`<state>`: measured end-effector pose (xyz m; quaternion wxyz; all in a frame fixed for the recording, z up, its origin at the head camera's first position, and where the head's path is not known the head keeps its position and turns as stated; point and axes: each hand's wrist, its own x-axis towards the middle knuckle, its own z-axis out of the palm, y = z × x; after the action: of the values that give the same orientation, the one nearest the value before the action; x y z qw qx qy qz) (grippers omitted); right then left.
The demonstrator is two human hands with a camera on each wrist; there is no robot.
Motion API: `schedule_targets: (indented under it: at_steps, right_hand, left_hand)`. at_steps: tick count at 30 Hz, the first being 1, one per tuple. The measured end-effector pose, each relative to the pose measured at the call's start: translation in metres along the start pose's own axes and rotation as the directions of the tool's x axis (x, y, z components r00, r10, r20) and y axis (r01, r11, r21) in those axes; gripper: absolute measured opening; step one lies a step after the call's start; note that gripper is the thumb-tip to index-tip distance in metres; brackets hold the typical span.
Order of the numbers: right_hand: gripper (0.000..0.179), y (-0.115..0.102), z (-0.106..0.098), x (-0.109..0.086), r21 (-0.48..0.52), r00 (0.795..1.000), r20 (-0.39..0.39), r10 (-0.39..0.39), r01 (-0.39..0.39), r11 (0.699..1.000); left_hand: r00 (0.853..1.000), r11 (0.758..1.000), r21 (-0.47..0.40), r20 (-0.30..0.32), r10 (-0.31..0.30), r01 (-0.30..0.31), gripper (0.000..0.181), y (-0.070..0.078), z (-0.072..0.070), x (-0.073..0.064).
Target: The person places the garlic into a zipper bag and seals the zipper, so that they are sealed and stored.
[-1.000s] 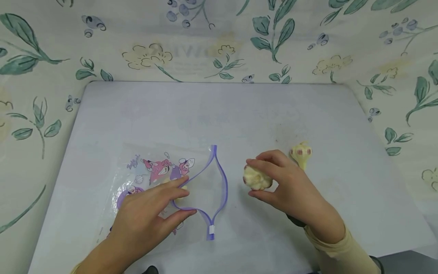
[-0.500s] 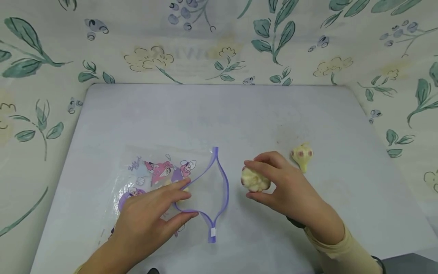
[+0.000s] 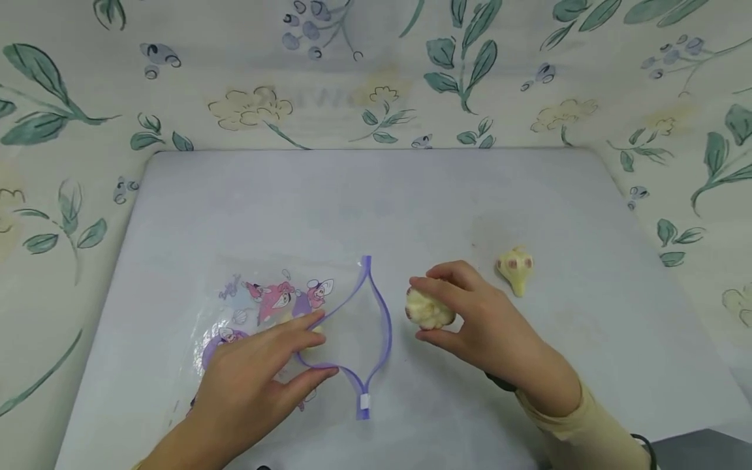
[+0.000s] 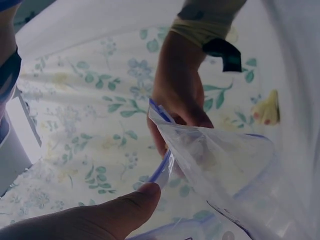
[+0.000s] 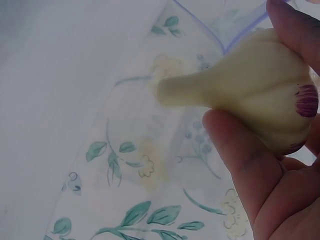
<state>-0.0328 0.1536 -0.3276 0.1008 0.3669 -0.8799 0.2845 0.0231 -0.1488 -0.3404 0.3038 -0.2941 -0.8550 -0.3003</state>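
In the head view, my right hand [image 3: 493, 326] holds a pale garlic bulb [image 3: 431, 309] between thumb and fingers, just right of the bag's mouth. Its long neck and purple-marked cloves show in the right wrist view's garlic bulb [image 5: 250, 85]. My left hand [image 3: 258, 365] rests on a clear zip bag [image 3: 346, 339], fingers and thumb spread along the purple zip edge, where the mouth gapes. The left thumb [image 4: 145, 195] lies at that edge in the left wrist view. A pale yellow patch [image 3: 317, 330] shows between the left fingers and thumb.
A second garlic bulb [image 3: 515, 267] lies on the white table [image 3: 376, 196], behind and right of my right hand. Pink and purple cartoon prints [image 3: 276, 300] cover the bag. Floral cloth [image 3: 352, 72] hangs behind the table and down both sides.
My right hand has shifted slightly left with its garlic bulb, closer to the bag's mouth. The left hand and the bag stay about where they were.
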Motion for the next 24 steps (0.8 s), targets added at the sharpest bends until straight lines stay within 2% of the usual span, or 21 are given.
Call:
schedule_targets:
  at_steps: [5,11,18,24]
  right_hand:
    - [0.07,-0.002,0.002,0.0045,-0.016,1.0,0.026,-0.009,0.009,1.0]
    - [0.07,-0.0047,0.0009,0.003,-0.025,1.0,0.021,0.0,0.0,1.0]
    - [0.07,-0.0077,0.0002,0.0032,-0.031,0.999,0.029,0.018,-0.017,0.999]
    - [0.069,-0.0098,0.0,0.0051,-0.037,0.999,0.044,0.026,-0.024,0.999]
  left_hand:
    - [0.999,1.0,-0.007,-0.035,-0.006,0.006,0.047,0.0004,-0.0014,-0.0037]
    - [1.0,1.0,-0.022,-0.024,0.008,-0.008,0.046,0.0003,-0.0007,-0.0021]
    - [1.0,1.0,0.005,-0.003,0.012,-0.012,0.05,0.0007,-0.0016,-0.0005]
    - [1.0,1.0,0.006,-0.02,0.02,-0.02,0.049,-0.0001,-0.0019,-0.0003]
